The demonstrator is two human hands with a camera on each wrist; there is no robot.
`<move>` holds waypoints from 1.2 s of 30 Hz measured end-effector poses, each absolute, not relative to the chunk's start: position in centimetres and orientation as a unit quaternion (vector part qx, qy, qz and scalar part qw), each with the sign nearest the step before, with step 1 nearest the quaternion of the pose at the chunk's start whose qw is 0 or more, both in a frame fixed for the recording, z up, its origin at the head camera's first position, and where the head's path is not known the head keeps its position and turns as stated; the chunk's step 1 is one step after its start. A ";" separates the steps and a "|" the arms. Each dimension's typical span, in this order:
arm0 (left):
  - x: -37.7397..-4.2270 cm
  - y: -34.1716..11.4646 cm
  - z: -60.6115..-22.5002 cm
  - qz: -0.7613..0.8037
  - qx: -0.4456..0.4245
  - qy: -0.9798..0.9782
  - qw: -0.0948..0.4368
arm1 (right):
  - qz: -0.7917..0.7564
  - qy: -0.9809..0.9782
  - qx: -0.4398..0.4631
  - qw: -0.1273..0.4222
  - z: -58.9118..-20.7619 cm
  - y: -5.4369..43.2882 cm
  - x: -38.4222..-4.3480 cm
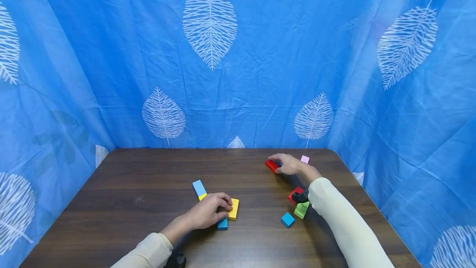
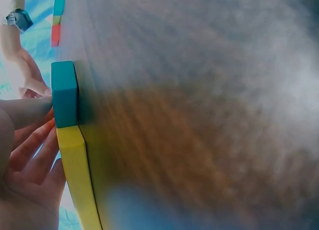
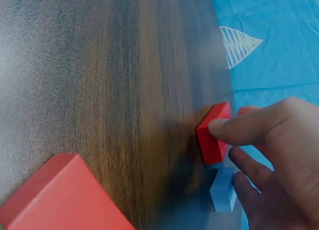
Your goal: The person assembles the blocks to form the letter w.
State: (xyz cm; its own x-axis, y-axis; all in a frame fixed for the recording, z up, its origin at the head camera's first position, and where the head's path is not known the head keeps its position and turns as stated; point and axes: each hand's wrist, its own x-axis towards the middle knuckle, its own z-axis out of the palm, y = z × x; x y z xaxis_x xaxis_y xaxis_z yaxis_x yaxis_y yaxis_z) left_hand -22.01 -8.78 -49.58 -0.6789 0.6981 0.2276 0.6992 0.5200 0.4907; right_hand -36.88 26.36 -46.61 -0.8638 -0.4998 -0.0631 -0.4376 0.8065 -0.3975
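My left hand [image 1: 207,211] bends over a blue block [image 1: 222,224] and a yellow block [image 1: 233,209] on the table. In the left wrist view the thumb touches the blue block [image 2: 65,94], fingers reach behind it, and the yellow block [image 2: 77,175] adjoins it. Farther off, my right hand [image 1: 291,165] pinches a red block [image 1: 271,166] near the table's back. Its thumb lies against the red block [image 3: 214,132] in the right wrist view; a small blue block [image 3: 223,190] sits beside the other fingers. The far sides of the held blocks are hidden.
A light blue block [image 1: 198,187] and a yellow piece [image 1: 202,197] lie beyond the left hand. Under the right forearm are a red block [image 1: 295,195], a green block [image 1: 301,209] and a blue block [image 1: 287,220]. A pink block [image 1: 305,159] stands behind the right hand.
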 end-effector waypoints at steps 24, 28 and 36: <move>-21.7 -8.6 -49.8 -0.283 -0.371 -0.884 0.006 | -0.199 0.954 -0.214 0.064 -46.6 25.6 -36.5; -21.7 -8.7 -49.8 -0.283 -0.372 -0.884 0.005 | -0.209 0.948 -0.239 0.033 -46.4 24.8 -36.1; -21.7 -8.7 -49.7 -0.278 -0.380 -0.882 0.006 | -0.215 0.935 -0.282 0.024 -46.3 22.5 -35.2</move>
